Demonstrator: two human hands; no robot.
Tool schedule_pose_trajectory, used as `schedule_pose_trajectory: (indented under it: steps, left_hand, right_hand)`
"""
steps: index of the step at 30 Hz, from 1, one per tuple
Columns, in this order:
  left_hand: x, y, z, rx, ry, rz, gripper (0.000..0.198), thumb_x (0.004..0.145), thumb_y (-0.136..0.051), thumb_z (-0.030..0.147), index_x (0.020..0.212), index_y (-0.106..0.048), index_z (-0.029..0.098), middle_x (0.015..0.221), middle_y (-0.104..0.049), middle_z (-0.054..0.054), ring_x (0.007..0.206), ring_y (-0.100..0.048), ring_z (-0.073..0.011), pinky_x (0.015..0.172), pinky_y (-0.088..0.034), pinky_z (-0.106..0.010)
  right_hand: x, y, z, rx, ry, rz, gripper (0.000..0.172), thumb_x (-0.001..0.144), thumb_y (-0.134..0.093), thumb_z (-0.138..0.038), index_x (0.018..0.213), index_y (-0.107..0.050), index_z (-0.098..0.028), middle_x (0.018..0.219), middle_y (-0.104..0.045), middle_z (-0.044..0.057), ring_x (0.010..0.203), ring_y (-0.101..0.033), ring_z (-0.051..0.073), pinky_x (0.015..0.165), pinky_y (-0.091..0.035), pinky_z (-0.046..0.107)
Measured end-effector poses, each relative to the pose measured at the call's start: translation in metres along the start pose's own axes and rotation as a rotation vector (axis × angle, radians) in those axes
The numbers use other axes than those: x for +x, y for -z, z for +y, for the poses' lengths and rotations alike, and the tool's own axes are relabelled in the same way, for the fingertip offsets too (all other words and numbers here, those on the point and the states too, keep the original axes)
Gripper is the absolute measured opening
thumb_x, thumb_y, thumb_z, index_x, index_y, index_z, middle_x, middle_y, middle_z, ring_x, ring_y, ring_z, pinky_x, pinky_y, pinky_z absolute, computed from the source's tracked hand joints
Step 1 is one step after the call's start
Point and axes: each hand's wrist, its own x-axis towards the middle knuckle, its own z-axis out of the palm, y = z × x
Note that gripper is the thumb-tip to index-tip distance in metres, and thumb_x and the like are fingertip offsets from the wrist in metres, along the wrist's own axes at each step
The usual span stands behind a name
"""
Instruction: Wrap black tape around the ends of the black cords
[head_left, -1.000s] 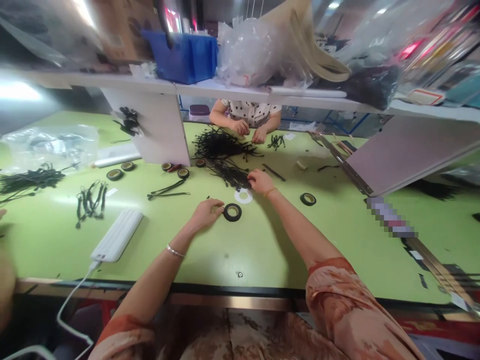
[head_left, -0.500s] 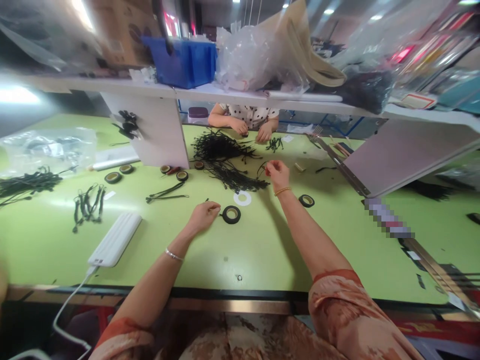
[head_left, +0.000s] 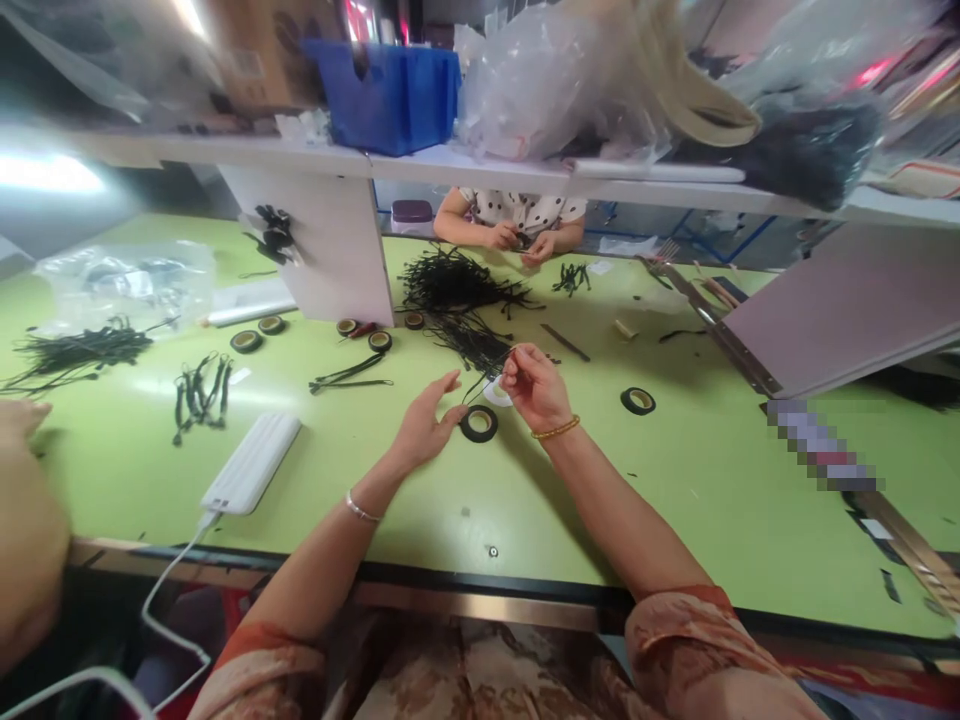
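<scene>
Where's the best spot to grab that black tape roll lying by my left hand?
The tape roll lies flat on the green table, hole upward. Probably come from above, one finger in the hole and the thumb on the outer rim nearest the left hand, whose fingers are open beside it.

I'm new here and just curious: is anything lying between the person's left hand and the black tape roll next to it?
Nothing visible. The left hand hovers open just left of the tape roll, with only bare green table between them. The right hand pinches a thin black cord above the roll, not in the gap.
</scene>
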Motion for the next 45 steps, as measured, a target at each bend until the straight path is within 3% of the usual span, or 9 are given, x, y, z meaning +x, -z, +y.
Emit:
schedule_pose_trajectory:
  steps: [4,8,11,15,23,29,35,39,45]
  left_hand:
    - [0.002,0.002,-0.005,-0.087,0.197,-0.153,0.029,0.089,-0.048,0.035,0.099,-0.068,0.017,0.072,-0.066,-0.002,0.068,-0.06,-0.0146,0.067,-0.047,-0.027]
    - [0.007,0.007,-0.011,-0.146,0.287,-0.167,0.027,0.086,-0.05,0.037,0.086,-0.067,0.016,0.059,-0.056,0.001,0.057,-0.05,-0.0115,0.058,-0.04,-0.024]
    - [0.007,0.01,-0.012,-0.166,0.25,-0.251,0.027,0.084,-0.054,0.038,0.074,-0.064,0.016,0.057,-0.053,0.002,0.055,-0.047,-0.0105,0.058,-0.039,-0.024]
    - [0.007,0.015,-0.008,-0.18,0.184,-0.32,0.03,0.083,-0.056,0.041,0.068,-0.062,0.016,0.059,-0.056,0.001,0.058,-0.049,-0.0104,0.061,-0.041,-0.024]
    - [0.003,0.021,0.003,-0.053,0.174,-0.429,0.024,0.083,-0.057,0.039,0.077,-0.066,0.017,0.061,-0.062,0.001,0.057,-0.049,-0.0105,0.058,-0.039,-0.023]
    - [0.011,0.027,-0.01,-0.171,0.277,-0.047,0.019,0.081,-0.06,0.037,0.079,-0.061,0.018,0.067,-0.065,0.0,0.063,-0.056,-0.0117,0.062,-0.042,-0.024]
    - [0.015,0.03,-0.015,-0.583,0.43,0.08,0.025,0.07,-0.074,0.035,0.081,-0.065,0.014,0.066,-0.06,0.002,0.057,-0.052,-0.0064,0.056,-0.038,-0.021]
    - [0.016,0.029,-0.017,-0.754,0.509,0.031,0.026,0.068,-0.077,0.028,0.086,-0.068,0.011,0.065,-0.059,0.001,0.058,-0.053,-0.0053,0.058,-0.04,-0.02]
    - [0.016,0.026,-0.018,-0.79,0.525,-0.002,0.031,0.067,-0.078,0.021,0.095,-0.066,0.012,0.072,-0.066,-0.001,0.064,-0.059,-0.0073,0.065,-0.046,-0.022]
  right_hand:
    - [-0.003,0.006,0.009,-0.208,0.036,0.079,0.03,0.076,-0.071,-0.045,0.089,-0.056,-0.023,0.077,-0.063,-0.001,0.059,-0.056,0.011,0.056,-0.05,0.026]
    - [-0.014,0.005,0.001,-0.813,0.499,0.162,0.035,0.084,-0.062,-0.041,0.115,-0.058,-0.025,0.119,-0.063,0.011,0.101,-0.061,0.024,0.084,-0.05,0.04]
    - [-0.027,-0.003,0.0,-1.304,0.627,-0.297,0.032,0.088,-0.058,-0.036,0.118,-0.063,-0.025,0.12,-0.064,0.012,0.12,-0.052,0.03,0.105,-0.033,0.05]
    - [-0.03,-0.002,0.009,-1.616,0.555,-0.646,0.028,0.094,-0.046,-0.027,0.109,-0.069,-0.022,0.092,-0.068,0.009,0.091,-0.057,0.023,0.097,-0.033,0.044]
    - [-0.022,0.018,0.006,-1.543,0.466,-0.659,0.031,0.095,-0.044,-0.032,0.086,-0.071,-0.019,0.078,-0.063,0.008,0.074,-0.052,0.019,0.068,-0.034,0.032]
    - [-0.021,0.014,-0.003,-1.31,0.529,-0.081,0.031,0.095,-0.044,-0.041,0.102,-0.067,-0.021,0.1,-0.067,0.01,0.092,-0.058,0.024,0.082,-0.043,0.037]
    - [-0.035,0.005,0.025,-1.691,0.172,-0.505,0.027,0.077,-0.071,-0.047,0.073,-0.063,-0.022,0.075,-0.067,0.006,0.065,-0.057,0.019,0.062,-0.036,0.031]
    - [-0.038,0.003,0.036,-1.812,0.149,-0.494,0.013,0.076,-0.07,-0.031,0.076,-0.062,-0.02,0.083,-0.069,0.009,0.067,-0.058,0.02,0.06,-0.032,0.031]
    - [-0.033,0.001,0.024,-1.284,0.081,-0.376,0.019,0.084,-0.056,-0.038,0.078,-0.06,-0.02,0.069,-0.062,0.0,0.058,-0.048,0.014,0.057,-0.034,0.027]
